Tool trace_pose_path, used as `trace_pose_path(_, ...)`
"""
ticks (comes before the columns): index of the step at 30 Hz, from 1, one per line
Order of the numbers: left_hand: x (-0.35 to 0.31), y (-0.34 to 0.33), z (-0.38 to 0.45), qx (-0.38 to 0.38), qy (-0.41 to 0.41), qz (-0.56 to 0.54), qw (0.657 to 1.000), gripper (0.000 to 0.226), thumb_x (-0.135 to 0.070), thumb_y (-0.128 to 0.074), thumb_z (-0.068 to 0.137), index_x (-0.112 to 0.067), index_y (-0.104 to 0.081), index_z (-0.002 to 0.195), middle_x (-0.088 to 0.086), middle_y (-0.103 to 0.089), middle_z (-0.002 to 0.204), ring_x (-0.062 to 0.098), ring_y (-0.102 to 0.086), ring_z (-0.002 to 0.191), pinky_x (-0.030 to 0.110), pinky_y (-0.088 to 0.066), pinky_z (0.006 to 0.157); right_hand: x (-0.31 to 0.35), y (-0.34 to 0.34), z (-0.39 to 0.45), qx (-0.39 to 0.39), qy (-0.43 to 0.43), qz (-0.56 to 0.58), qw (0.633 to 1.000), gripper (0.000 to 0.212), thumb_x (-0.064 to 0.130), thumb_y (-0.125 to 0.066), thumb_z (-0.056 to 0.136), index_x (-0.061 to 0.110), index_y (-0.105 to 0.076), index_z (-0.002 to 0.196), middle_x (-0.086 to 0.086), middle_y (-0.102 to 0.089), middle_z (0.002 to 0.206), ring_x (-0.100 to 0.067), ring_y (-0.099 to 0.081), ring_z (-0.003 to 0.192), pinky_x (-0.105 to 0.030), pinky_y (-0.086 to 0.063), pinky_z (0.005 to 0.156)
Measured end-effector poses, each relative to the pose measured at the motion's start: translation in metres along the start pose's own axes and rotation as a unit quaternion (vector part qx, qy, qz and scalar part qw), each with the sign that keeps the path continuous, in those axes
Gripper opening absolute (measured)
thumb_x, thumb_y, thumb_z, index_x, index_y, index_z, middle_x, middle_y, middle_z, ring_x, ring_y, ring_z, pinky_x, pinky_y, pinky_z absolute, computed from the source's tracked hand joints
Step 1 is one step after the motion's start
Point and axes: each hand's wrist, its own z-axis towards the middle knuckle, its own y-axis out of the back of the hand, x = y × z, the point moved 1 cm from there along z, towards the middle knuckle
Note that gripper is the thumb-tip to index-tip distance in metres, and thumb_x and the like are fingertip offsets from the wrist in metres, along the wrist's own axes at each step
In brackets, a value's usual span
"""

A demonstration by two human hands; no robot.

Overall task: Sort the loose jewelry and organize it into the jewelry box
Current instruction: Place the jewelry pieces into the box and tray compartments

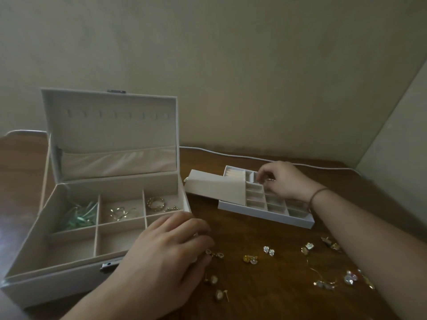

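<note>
Jewelry box [69, 257] stood open at the left edge of the wooden table [265, 296], lid [111, 125] tipped up against the wall. Inside: green ribbon-like strips [79, 215] in the back left compartment, gold rings [120, 213] in the middle one, a gold chain bracelet [157, 202] in the back right one. Front compartments bare.

Divider tray [272, 205] lay near the back of the table, just right of the box, with a flat beige insert [216, 187] tilted across its left end.

Right hand [283, 180] reached over the tray's back compartments — fingers curled down, pinching a small shiny piece [269, 179]; too small to tell what kind.

Left hand [168, 252] rested at the box's front right corner, fingers bent toward a gold earring [216, 254] on the table — touching or gripping it, cannot tell.

Loose earrings [269, 251] and other small gold and pearly pieces [328, 284] scattered toward the front right of the table. White cable [242, 155] ran along the back edge.
</note>
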Motion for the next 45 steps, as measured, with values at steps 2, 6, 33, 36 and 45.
trace_pose_path(2,0.001,0.000,-0.001,-0.003,-0.001,-0.001,1.000,0.015,-0.037,-0.061,0.088,-0.033,-0.072,0.097,-0.015,-0.064,0.110,0.011,-0.059,0.105,0.021,-0.040,0.091,0.003,-0.012,0.011,-0.005,-0.005,-0.025,1.000,0.025,0.002,-0.059,0.090,0.026,-0.067,0.087,0.003,-0.064,0.098,-0.013,-0.060,0.091,-0.022,-0.044,0.076)
trace_pose_path(6,0.001,0.001,-0.001,-0.005,-0.006,-0.007,1.000,0.014,-0.036,-0.061,0.089,-0.032,-0.071,0.097,-0.014,-0.064,0.109,0.012,-0.060,0.103,0.024,-0.044,0.091,0.001,-0.025,0.016,-0.011,-0.020,-0.044,0.999,0.025,0.004,-0.063,0.089,0.028,-0.069,0.090,0.006,-0.058,0.097,-0.013,-0.056,0.092,-0.023,-0.040,0.076)
trace_pose_path(33,-0.002,0.004,0.003,-0.124,0.083,-0.125,0.981,0.039,-0.009,-0.040,0.083,-0.017,-0.068,0.109,-0.009,-0.066,0.108,0.005,-0.061,0.103,0.018,-0.052,0.084,-0.015,-0.026,-0.002,-0.015,0.011,0.024,1.000,0.025,0.008,-0.058,0.094,0.023,-0.071,0.108,0.006,-0.068,0.110,-0.010,-0.060,0.102,-0.023,-0.044,0.086)
trace_pose_path(36,0.000,0.005,0.005,-0.184,0.113,-0.142,0.966,0.041,0.011,-0.045,0.082,-0.015,-0.066,0.105,-0.011,-0.063,0.102,-0.004,-0.059,0.098,0.009,-0.048,0.084,-0.010,-0.022,-0.011,-0.039,0.027,-0.027,0.999,0.024,0.013,-0.058,0.094,0.026,-0.070,0.110,0.006,-0.066,0.114,-0.012,-0.057,0.109,-0.026,-0.044,0.087)
trace_pose_path(45,0.000,0.009,0.006,-0.251,0.137,-0.164,0.944,0.044,0.014,-0.044,0.074,-0.022,-0.058,0.094,-0.010,-0.060,0.094,0.002,-0.059,0.090,0.013,-0.048,0.077,0.073,-0.046,-0.100,0.133,0.197,-0.100,0.966,0.041,0.046,-0.058,0.092,0.042,-0.050,0.132,0.021,-0.053,0.125,0.000,-0.047,0.116,-0.028,-0.047,0.097)
